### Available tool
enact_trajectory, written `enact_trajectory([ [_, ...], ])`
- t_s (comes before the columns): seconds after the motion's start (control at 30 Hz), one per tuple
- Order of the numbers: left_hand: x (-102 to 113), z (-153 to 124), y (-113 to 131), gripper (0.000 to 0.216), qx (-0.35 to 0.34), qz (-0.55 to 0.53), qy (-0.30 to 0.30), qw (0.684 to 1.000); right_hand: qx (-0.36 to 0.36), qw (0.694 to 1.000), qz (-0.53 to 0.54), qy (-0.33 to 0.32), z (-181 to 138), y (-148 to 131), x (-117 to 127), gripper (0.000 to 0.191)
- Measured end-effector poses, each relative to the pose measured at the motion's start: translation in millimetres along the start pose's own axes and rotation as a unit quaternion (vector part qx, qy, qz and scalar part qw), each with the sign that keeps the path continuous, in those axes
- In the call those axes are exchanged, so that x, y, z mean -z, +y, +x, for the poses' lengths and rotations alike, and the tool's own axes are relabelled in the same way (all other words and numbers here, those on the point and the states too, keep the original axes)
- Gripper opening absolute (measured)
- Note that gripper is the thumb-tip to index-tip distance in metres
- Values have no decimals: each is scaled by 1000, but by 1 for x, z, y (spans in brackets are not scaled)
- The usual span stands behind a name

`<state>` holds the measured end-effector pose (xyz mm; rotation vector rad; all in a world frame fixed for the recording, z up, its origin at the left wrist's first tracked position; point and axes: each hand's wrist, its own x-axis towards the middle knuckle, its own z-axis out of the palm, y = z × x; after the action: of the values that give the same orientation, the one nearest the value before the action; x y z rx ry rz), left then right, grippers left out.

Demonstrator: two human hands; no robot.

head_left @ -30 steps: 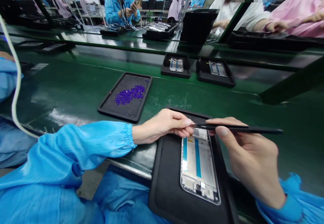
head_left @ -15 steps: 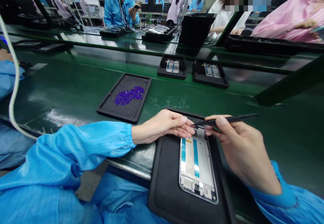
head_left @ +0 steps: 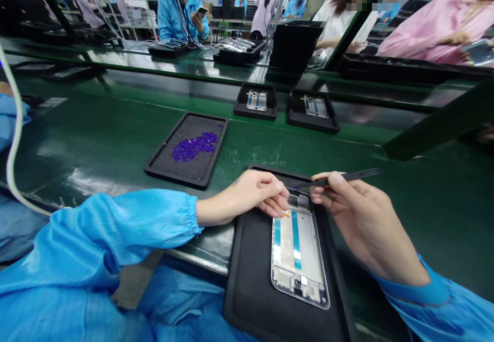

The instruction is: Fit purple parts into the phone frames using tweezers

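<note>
Tweezers point(head_left: 339, 177) pinched in right hand point(head_left: 363, 218), left hand point(head_left: 250, 193) fingertips on phone frame point(head_left: 298, 252)

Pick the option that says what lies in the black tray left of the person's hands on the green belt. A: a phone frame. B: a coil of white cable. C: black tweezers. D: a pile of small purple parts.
D: the black tray to the left of the left hand holds a scatter of small purple parts; the phone frame lies in a different tray, and the tweezers are in the right hand.
</note>
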<state>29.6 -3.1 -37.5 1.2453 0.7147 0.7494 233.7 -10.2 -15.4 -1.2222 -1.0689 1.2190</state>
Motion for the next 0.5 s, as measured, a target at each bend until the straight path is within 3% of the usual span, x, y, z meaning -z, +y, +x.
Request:
enact_trajectory([
  [0.07,-5,-9,1,30,-76,167,-20,983,11,1000,-4,2,1,0,3,33],
  [0.1,-7,-14,1,28,-129,260,-59,955,17,1000,-6,2,3,0,5,32],
  [0.2,-12,-29,-3,28,-271,454,-213,822,33,999,-22,12,10,5,10,30],
  [0.27,-12,-36,-8,38,-318,505,-255,760,47,998,-46,24,16,9,12,30],
  [0.33,-10,-39,-13,47,-333,533,-246,738,61,995,-80,24,20,14,12,30],
  [0.5,-6,-39,-20,51,-319,558,-206,738,68,988,-139,-8,21,17,10,28],
])
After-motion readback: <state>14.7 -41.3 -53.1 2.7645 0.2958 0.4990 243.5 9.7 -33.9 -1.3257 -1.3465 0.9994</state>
